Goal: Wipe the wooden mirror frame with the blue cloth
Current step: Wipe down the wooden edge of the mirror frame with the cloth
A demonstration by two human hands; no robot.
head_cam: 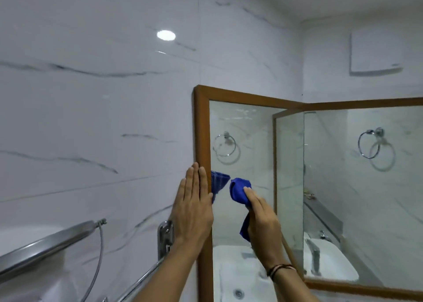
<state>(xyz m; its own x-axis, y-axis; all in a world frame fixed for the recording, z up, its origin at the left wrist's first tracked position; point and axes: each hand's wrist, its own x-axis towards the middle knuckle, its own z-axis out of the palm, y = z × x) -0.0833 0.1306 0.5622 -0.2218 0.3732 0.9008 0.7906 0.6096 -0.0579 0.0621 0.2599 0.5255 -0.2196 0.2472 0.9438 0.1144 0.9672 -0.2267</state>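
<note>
The person stands close to the corner of a marble-tiled bathroom, both arms raised to the wooden mirror frame (202,127). The left hand (192,207) lies flat and spread, fingers straight and together, palm pressed on the left upright of the frame and the wall tile just beside it; it grips nothing. The right hand (261,217) is closed around the bunched blue cloth (240,190), with a tail of it hanging below the fist. The wad is against the mirror glass, near the frame's inner edge but not on the wood. The blue patch next to the left fingers looks like the cloth's reflection.

How much wiping is done is hard to judge: the wood shows no wet streaks, dust lines or change in sheen anywhere. The frame runs up the left side, across the top and round the corner onto a second mirror panel (366,187), with a bottom rail below. Since the cloth sits mid-height by the left upright, I'd guess that side is in hand, and the top rail, the far panel's frame and the bottom edge remain.
</note>
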